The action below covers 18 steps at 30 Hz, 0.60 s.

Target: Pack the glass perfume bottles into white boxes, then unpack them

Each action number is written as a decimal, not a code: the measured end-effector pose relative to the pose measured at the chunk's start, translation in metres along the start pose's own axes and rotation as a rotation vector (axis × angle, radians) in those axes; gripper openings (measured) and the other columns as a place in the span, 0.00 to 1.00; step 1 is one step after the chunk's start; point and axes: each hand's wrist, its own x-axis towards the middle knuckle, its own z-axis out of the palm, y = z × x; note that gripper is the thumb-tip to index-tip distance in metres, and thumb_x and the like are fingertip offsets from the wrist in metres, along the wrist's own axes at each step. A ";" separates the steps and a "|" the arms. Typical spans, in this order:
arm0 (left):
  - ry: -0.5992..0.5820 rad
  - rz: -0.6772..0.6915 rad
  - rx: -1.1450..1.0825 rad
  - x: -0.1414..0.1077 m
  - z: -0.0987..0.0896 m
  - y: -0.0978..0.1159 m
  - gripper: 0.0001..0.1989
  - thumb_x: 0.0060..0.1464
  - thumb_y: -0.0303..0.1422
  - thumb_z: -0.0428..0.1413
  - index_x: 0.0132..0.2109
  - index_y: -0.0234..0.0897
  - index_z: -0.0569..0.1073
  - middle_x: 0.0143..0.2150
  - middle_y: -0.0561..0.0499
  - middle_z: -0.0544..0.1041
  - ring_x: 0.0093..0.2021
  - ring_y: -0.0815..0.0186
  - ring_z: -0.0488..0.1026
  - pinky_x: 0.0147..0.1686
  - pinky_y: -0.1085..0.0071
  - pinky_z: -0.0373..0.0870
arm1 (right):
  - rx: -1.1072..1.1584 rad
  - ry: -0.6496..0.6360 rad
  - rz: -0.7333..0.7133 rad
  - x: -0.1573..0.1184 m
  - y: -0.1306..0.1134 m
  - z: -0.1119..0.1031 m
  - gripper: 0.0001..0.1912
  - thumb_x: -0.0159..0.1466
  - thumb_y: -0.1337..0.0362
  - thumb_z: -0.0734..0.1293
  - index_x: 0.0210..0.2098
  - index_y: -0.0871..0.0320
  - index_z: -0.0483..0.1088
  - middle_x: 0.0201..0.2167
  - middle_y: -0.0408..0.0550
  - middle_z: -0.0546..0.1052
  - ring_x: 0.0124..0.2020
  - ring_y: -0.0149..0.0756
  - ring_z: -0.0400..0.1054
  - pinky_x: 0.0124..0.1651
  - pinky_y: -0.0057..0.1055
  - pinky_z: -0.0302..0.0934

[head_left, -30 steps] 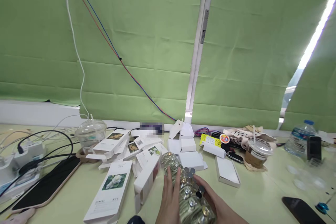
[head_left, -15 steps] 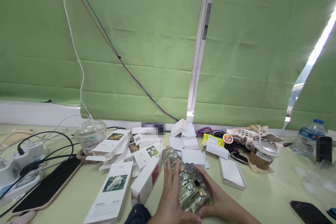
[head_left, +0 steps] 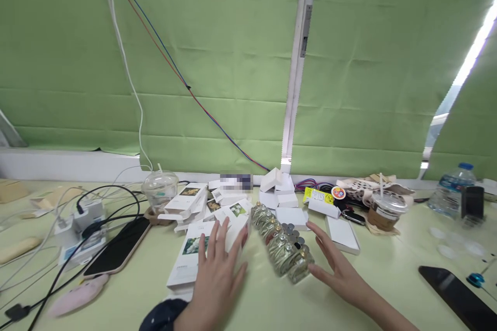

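My left hand (head_left: 217,274) is spread over a white box with a flower picture (head_left: 190,253), its fingers apart; whether it touches the box is unclear. Between my hands lies a slanting row of small clear packets (head_left: 277,243) with metallic pieces on top. Small grey discs (head_left: 293,235) line the right side of that row. My right hand (head_left: 334,266) is just right of the row's near end, thumb and fingers apart, holding nothing.
More white boxes (head_left: 287,200) are piled behind. A cup (head_left: 385,210), bottle (head_left: 452,191) and dark phone (head_left: 462,295) are on the right. At left are a phone (head_left: 118,248), power strip (head_left: 83,243), cables and a plastic cup (head_left: 159,191).
Both hands have come off the row of packets. The left moved left over the flower box and the right moved slightly right. The view has shifted left.
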 end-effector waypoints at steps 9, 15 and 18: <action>-0.181 -0.183 -0.113 0.015 -0.033 -0.019 0.26 0.62 0.37 0.42 0.62 0.28 0.63 0.43 0.37 0.80 0.45 0.49 0.75 0.45 0.55 0.66 | 0.054 0.181 -0.096 -0.022 -0.054 0.049 0.19 0.65 0.55 0.64 0.54 0.49 0.63 0.64 0.52 0.61 0.66 0.46 0.53 0.68 0.46 0.49; -0.170 -0.470 -0.916 -0.019 -0.050 -0.017 0.33 0.55 0.50 0.53 0.62 0.35 0.65 0.46 0.43 0.80 0.47 0.52 0.76 0.42 0.63 0.73 | -0.007 0.109 -0.058 -0.059 -0.065 0.066 0.15 0.65 0.56 0.64 0.50 0.49 0.69 0.60 0.52 0.67 0.62 0.49 0.60 0.60 0.46 0.61; -0.304 -0.511 -1.195 -0.058 -0.044 0.000 0.40 0.51 0.53 0.56 0.65 0.36 0.60 0.54 0.42 0.75 0.52 0.53 0.73 0.47 0.64 0.73 | -0.094 0.061 -0.139 -0.078 -0.057 0.082 0.19 0.61 0.55 0.68 0.52 0.46 0.70 0.61 0.51 0.67 0.62 0.54 0.60 0.60 0.50 0.61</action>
